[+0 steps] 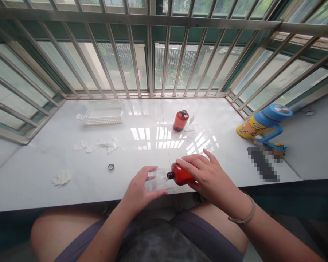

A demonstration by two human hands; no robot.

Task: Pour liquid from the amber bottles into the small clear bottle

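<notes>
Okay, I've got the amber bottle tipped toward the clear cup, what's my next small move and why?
Probably tilt the amber bottle a little further with the right hand. Its open mouth sits right at the rim of the clear cup, which the left hand holds, and the bottle lies almost level.

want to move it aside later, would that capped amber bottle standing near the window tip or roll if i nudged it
The capped amber bottle stands upright on a glossy white sill, so it would probably slide before tipping. It looks round, so once on its side it would likely roll. The colour looks full-height, so possibly heavy.
</notes>
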